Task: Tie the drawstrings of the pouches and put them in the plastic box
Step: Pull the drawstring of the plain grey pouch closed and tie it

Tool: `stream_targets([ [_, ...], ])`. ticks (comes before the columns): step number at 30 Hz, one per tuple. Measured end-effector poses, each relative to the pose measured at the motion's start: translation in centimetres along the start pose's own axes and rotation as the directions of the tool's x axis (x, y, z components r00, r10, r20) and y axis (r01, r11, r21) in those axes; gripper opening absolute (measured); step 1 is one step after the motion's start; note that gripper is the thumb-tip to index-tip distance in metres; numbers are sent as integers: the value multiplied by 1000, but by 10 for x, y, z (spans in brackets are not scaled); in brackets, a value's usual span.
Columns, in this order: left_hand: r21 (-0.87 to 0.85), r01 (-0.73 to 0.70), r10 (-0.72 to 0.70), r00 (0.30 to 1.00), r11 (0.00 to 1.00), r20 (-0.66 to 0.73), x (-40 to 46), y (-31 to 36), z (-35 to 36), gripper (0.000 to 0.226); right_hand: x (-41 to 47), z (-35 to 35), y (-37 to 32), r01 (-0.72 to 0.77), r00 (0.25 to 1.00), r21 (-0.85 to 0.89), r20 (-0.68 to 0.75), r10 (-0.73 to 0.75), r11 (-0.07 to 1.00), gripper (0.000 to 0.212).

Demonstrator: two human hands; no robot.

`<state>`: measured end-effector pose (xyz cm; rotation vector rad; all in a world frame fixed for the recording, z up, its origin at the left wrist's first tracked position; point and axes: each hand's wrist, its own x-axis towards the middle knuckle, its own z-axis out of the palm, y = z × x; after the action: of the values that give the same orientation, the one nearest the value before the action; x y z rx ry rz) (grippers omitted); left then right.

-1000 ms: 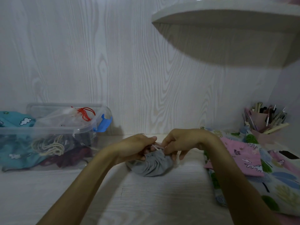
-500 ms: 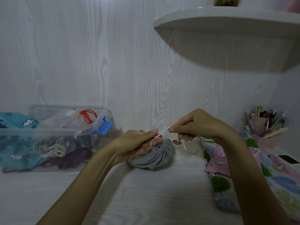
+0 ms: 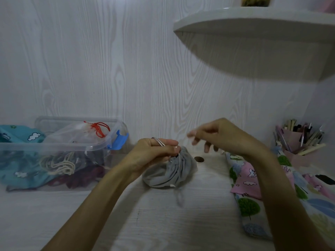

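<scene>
A: We start at our left hand (image 3: 154,151). Its fingers are curled round the white drawstring (image 3: 159,142), which loops over the forefinger and runs down to the gathered mouth of the grey pouch (image 3: 170,173).

B: And the pouch lies on the white tabletop (image 3: 126,223), just under and to the right of that hand, touching it at the neck. A loose end of cord trails off its near side.

A: Our right hand (image 3: 223,136) is raised to the right of the left one, apart from the pouch. It is blurred; the thumb and forefinger seem drawn together, the other fingers hang loose. Whether a strand sits between them we cannot tell.

B: Past the left hand, further to its left, stands the clear plastic box (image 3: 59,147) with a blue clip (image 3: 118,141). Inside it we see a see-through pouch with a red drawstring (image 3: 98,128), a cream cord, dark red cloth and teal cloth with clouds.

A: To the right of the right hand lie a pink printed pouch (image 3: 248,180) on a tree-patterned one (image 3: 253,211). Beyond them, a pink holder of pens (image 3: 297,140).

B: Above the right hand, a white shelf (image 3: 253,33) juts from the wall.
</scene>
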<state>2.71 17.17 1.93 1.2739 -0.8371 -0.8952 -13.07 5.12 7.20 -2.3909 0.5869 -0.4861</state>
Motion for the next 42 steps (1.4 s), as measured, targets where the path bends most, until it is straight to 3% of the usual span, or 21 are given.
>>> stream_targets([
  [2, 110, -82, 84, 996, 990, -6, -1, 1, 1, 16, 3, 5, 0, 34, 999, 85, 1, -35, 996, 21],
  [5, 242, -220, 232, 973, 945, -18, -3, 2, 4, 18, 7, 24, -3, -23, 981, 175, 193, -11, 984, 24],
  [8, 462, -307, 382, 921, 832, -77, -2, 1, -2, 18, 14, 37, -3, -87, 986, 272, 159, 44, 958, 24],
  [12, 669, -350, 571, 810, 656, -135, 2, -5, -10, 15, 21, 45, 2, -167, 985, 303, 92, 146, 938, 21],
  [15, 774, -345, 680, 718, 532, -148, 7, -10, -13, 11, 23, 49, 5, -200, 974, 316, 168, 153, 927, 18],
  [20, 840, -344, 742, 663, 419, -98, 10, -17, -21, 36, 27, 56, 14, -218, 964, 445, 236, 121, 869, 25],
  [22, 846, -361, 742, 668, 391, -58, 10, -17, -21, 36, 28, 58, 16, -238, 964, 465, 218, 151, 853, 21],
  [24, 832, -386, 701, 713, 399, -6, 10, -16, -23, 22, 28, 57, 16, -225, 973, 442, 145, 179, 868, 15],
  [28, 835, -382, 629, 775, 397, 56, 11, -15, -24, 21, 28, 44, 22, -88, 991, 316, -68, 116, 945, 8],
  [34, 872, -331, 634, 773, 361, 31, 11, -12, -23, 18, 24, 28, 30, -204, 976, 291, 139, 170, 935, 22],
  [37, 864, -347, 636, 771, 365, 41, 12, -12, -22, 15, 25, 26, 28, -183, 980, 560, 173, 103, 808, 33],
  [39, 851, -374, 637, 768, 368, 62, 13, -13, -21, 14, 29, 30, 24, -160, 987, 707, 123, 103, 689, 34],
  [42, 826, -387, 633, 772, 409, 49, 15, -14, -21, 4, 33, 39, 21, -203, 977, 889, 153, 150, 411, 23],
])
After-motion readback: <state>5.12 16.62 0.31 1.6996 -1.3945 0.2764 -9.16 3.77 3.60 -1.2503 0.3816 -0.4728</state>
